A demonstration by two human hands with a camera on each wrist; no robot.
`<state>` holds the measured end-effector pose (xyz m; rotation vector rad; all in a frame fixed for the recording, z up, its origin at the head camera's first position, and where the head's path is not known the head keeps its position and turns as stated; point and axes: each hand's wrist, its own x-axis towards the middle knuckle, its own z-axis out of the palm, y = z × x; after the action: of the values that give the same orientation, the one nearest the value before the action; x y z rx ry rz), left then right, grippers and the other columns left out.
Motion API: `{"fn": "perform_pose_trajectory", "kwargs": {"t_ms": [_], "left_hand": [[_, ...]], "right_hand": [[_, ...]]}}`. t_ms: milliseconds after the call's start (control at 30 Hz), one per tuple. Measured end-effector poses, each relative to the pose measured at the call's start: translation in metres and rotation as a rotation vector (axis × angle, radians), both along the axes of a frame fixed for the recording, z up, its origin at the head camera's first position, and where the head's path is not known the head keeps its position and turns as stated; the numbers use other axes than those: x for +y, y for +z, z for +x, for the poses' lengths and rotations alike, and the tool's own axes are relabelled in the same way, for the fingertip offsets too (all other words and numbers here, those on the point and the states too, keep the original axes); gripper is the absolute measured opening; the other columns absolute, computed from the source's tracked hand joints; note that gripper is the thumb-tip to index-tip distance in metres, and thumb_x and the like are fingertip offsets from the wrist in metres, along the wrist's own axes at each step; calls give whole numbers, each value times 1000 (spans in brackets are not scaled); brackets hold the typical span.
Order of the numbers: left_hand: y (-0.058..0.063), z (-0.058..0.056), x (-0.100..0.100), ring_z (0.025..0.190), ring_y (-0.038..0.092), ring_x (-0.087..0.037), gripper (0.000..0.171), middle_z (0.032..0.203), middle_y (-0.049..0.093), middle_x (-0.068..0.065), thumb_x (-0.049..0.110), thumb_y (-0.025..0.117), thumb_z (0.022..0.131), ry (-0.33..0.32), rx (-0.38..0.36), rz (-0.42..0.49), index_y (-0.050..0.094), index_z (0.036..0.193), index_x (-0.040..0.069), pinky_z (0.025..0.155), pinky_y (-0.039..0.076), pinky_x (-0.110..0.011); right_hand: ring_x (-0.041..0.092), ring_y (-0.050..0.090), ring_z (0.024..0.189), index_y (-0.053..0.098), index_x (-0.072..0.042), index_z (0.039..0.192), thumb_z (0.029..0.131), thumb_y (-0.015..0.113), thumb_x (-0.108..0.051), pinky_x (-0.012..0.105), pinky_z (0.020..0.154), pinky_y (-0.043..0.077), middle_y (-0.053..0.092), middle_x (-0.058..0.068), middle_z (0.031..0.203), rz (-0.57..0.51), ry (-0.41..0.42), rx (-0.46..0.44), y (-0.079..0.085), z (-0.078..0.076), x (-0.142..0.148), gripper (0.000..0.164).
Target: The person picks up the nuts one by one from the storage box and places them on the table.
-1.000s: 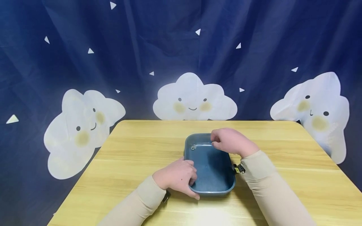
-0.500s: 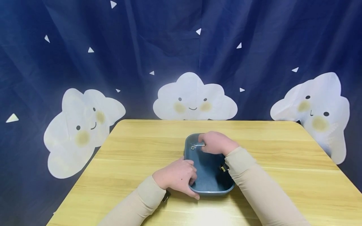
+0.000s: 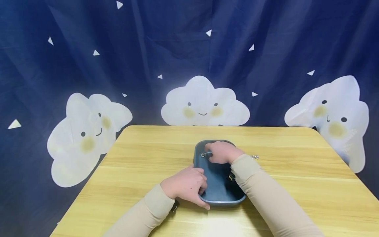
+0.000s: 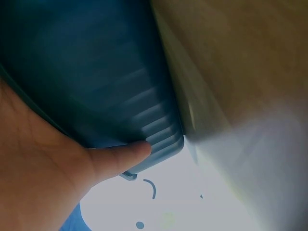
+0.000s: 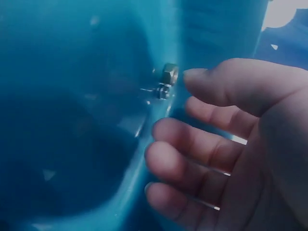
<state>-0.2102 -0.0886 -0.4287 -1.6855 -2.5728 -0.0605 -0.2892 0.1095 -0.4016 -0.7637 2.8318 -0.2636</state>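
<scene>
A dark blue rectangular plastic bin point(image 3: 220, 187) stands on the wooden table. My left hand point(image 3: 186, 185) grips its near left side, fingers curled over the rim and thumb along the outside; the left wrist view shows the thumb point(image 4: 120, 159) on the ribbed wall. Inside the bin, at the far left corner, lie a hex nut point(image 5: 170, 74) and a second small metal piece point(image 5: 163, 91) touching it. My right hand point(image 3: 220, 152) reaches over them with loosely bent fingers. Between thumb and fingertips there is a gap, and the thumb tip is just beside the hex nut.
Small shiny metal pieces point(image 3: 255, 157) lie on the wooden table point(image 3: 142, 148) to the right of the bin, just past the right sleeve. A dark blue curtain point(image 3: 183, 39) with printed clouds hangs behind the table's far edge.
My right hand has moved left and down into the bin, toward its far left corner. The metal pieces on the table to the right now show. The left hand keeps its hold.
</scene>
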Motion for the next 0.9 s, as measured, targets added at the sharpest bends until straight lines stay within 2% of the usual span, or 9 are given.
{"fn": "perform_pose_trajectory", "kwargs": {"t_ms": [200, 400, 600, 900], "left_hand": [[0, 0, 1, 71, 36, -5, 54, 63, 40, 25, 76, 72, 71, 1, -6, -5, 48, 54, 32, 68, 30, -27], [2, 0, 1, 72, 36, -4, 54, 63, 39, 24, 77, 72, 71, 1, -2, 1, 48, 54, 32, 68, 31, -27], [1, 0, 1, 74, 38, -4, 55, 63, 39, 25, 78, 71, 70, 8, 5, -6, 47, 53, 32, 68, 32, -27], [2, 1, 1, 75, 38, -4, 53, 64, 40, 26, 77, 72, 70, 12, -8, -5, 48, 55, 32, 69, 32, -27]], "right_hand": [[17, 60, 79, 64, -17, 126, 93, 65, -15, 39, 76, 51, 68, -1, 98, -7, 21, 9, -7, -3, -3, 33], [15, 63, 86, 64, -22, 128, 93, 66, -16, 38, 81, 52, 69, -2, 106, 3, 13, 38, -16, -8, 0, 36], [13, 60, 81, 66, -22, 127, 92, 66, -15, 38, 80, 52, 70, -3, 104, -12, 11, 22, -19, -8, -1, 35], [12, 58, 74, 68, -23, 108, 92, 68, -15, 34, 74, 51, 66, -8, 90, -17, 3, 1, -20, -6, 0, 18]]}}
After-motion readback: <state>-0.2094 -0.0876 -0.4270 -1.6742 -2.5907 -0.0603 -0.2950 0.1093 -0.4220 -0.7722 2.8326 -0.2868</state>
